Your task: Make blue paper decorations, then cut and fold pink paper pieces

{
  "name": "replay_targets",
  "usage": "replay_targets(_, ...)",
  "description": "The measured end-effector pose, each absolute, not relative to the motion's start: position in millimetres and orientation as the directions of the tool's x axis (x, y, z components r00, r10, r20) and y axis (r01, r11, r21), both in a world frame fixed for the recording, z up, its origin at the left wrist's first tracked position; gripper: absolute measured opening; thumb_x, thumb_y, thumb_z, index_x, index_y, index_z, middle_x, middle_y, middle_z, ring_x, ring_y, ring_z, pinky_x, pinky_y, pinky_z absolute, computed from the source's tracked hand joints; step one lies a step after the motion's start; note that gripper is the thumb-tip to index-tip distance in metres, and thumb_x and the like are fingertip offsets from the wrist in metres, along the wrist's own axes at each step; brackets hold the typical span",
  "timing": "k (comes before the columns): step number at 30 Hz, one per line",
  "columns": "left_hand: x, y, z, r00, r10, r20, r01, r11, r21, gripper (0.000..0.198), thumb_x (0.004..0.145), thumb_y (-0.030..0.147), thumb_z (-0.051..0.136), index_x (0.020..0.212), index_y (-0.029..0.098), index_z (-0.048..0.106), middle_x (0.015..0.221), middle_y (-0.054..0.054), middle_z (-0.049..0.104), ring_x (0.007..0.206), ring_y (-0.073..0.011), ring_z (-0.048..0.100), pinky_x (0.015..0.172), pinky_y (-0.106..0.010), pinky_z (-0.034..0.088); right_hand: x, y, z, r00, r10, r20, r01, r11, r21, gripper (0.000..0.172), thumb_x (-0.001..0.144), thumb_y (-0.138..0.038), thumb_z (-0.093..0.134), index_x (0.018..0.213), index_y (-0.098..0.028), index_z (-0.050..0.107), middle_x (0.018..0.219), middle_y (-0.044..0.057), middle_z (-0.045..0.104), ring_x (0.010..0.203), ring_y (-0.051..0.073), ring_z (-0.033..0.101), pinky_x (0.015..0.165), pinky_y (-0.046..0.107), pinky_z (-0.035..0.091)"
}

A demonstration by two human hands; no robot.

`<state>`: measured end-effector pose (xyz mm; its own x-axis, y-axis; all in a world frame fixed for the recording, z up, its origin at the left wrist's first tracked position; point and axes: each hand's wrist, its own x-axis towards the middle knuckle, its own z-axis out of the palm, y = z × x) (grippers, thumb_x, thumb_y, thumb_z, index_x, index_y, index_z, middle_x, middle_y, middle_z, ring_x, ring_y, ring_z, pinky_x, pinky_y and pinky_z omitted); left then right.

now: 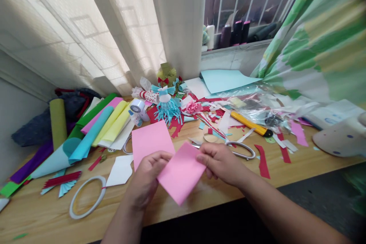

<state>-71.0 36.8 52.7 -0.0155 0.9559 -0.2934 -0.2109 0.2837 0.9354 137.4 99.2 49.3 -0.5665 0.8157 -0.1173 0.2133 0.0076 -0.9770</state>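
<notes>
Between my two hands is a small piece of pink paper [182, 177], held tilted above the front of the table. My left hand [150, 175] grips its left edge, thumb on top. On the right, my right hand [219, 164] pinches the upper right edge between thumb and fingers. A larger pink sheet [153, 141] lies flat on the table just behind my left hand. Scissors [241, 150] lie behind my right hand, which covers part of them.
The wooden table [114, 213] carries a tape roll [88, 198], a white paper piece [120, 170] and rolled coloured papers [105, 122]. Behind lie a blue fringed paper figure [167, 108], a yellow cutter [250, 123], red scraps [262, 162] and a white cup-like object [337, 137].
</notes>
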Motion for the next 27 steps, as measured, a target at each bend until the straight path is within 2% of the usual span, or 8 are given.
replay_targets(2, -68.3, 35.6, 47.0, -0.025, 0.979, -0.204, -0.437, 0.173, 0.883, 0.07, 0.05, 0.066, 0.072, 0.101, 0.019, 0.061, 0.072, -0.002, 0.062, 0.056, -0.014, 0.057, 0.051, -0.025, 0.047, 132.9, 99.9, 45.3, -0.409, 0.907, -0.099, 0.117, -0.055, -0.992, 0.025, 0.085, -0.039, 0.051, 0.07, -0.019, 0.051, 0.043, -0.008, 0.049, 0.034, 0.007, 0.042, 0.037, 0.017, 0.031)
replay_targets(4, -54.8, 33.2, 38.1, 0.025, 0.983, -0.182, -0.487, 0.171, 0.857, 0.081, 0.04, 0.065, 0.077, 0.106, 0.021, 0.058, 0.078, -0.003, 0.063, 0.059, -0.0174, 0.06, 0.05, -0.029, 0.051, 125.2, 97.0, 41.0, -0.272, 0.96, -0.067, 0.032, -0.061, -0.998, 0.03, 0.086, -0.045, 0.05, 0.072, -0.019, 0.05, 0.043, -0.008, 0.049, 0.034, 0.007, 0.041, 0.036, 0.017, 0.031)
replay_targets(6, -34.2, 31.1, 29.4, -0.012, 0.984, -0.177, -0.438, 0.154, 0.886, 0.062, 0.043, 0.048, 0.084, 0.09, 0.016, 0.062, 0.08, -0.004, 0.062, 0.06, -0.0158, 0.059, 0.048, -0.025, 0.049, 115.8, 90.8, 38.1, -0.209, 0.977, -0.03, -0.011, -0.033, -0.999, 0.032, 0.086, -0.047, 0.049, 0.071, -0.019, 0.05, 0.043, -0.008, 0.048, 0.034, 0.007, 0.041, 0.036, 0.017, 0.031)
replay_targets(9, -6.8, 31.8, 23.5, -0.166, 0.964, -0.208, -0.455, 0.112, 0.884, 0.032, 0.061, 0.039, 0.078, 0.071, 0.013, 0.062, 0.06, 0.0, 0.056, 0.048, -0.009, 0.049, 0.043, -0.02, 0.041, 103.5, 79.9, 36.3, -0.225, 0.974, 0.005, -0.039, -0.004, -0.999, 0.032, 0.087, -0.048, 0.049, 0.072, -0.019, 0.05, 0.043, -0.008, 0.048, 0.034, 0.008, 0.045, 0.037, 0.018, 0.034)
replay_targets(12, 4.7, 35.5, 26.2, -0.282, 0.914, -0.29, -0.506, 0.115, 0.855, 0.029, 0.065, 0.034, 0.075, 0.058, 0.012, 0.058, 0.05, 0.002, 0.052, 0.045, -0.0075, 0.044, 0.043, -0.019, 0.036, 96.6, 73.2, 34.5, -0.27, 0.963, 0.01, -0.064, -0.007, -0.998, 0.033, 0.087, -0.048, 0.05, 0.07, -0.019, 0.049, 0.043, -0.008, 0.048, 0.035, 0.009, 0.049, 0.038, 0.018, 0.037)
replay_targets(17, 4.7, 37.8, 33.6, -0.317, 0.896, -0.31, -0.565, 0.085, 0.821, 0.026, 0.07, 0.028, 0.07, 0.055, 0.013, 0.055, 0.047, 0.002, 0.051, 0.046, -0.0076, 0.044, 0.047, -0.02, 0.038, 94.2, 70.8, 30.1, -0.316, 0.949, 0.014, -0.137, -0.031, -0.99, 0.032, 0.087, -0.046, 0.05, 0.068, -0.019, 0.048, 0.045, -0.006, 0.052, 0.04, 0.009, 0.05, 0.043, 0.019, 0.04)
replay_targets(22, -9.1, 34.5, 38.3, -0.465, 0.826, -0.318, -0.514, 0.04, 0.857, 0.024, 0.063, 0.025, 0.077, 0.067, 0.014, 0.056, 0.05, 0.005, 0.052, 0.042, -0.0058, 0.041, 0.04, -0.018, 0.035, 101.9, 72.6, 27.8, -0.316, 0.948, -0.04, -0.064, -0.064, -0.996, 0.033, 0.087, -0.046, 0.051, 0.068, -0.018, 0.05, 0.044, -0.007, 0.051, 0.037, 0.007, 0.043, 0.04, 0.018, 0.034)
replay_targets(27, -19.0, 34.1, 42.2, -0.53, 0.807, -0.26, -0.483, -0.036, 0.875, 0.026, 0.061, 0.021, 0.078, 0.071, 0.015, 0.054, 0.053, 0.007, 0.05, 0.041, -0.0037, 0.038, 0.039, -0.016, 0.031, 104.0, 74.7, 25.5, -0.405, 0.906, -0.119, -0.133, -0.187, -0.973, 0.032, 0.085, -0.044, 0.054, 0.067, -0.018, 0.049, 0.043, -0.006, 0.055, 0.035, 0.007, 0.044, 0.039, 0.017, 0.033)
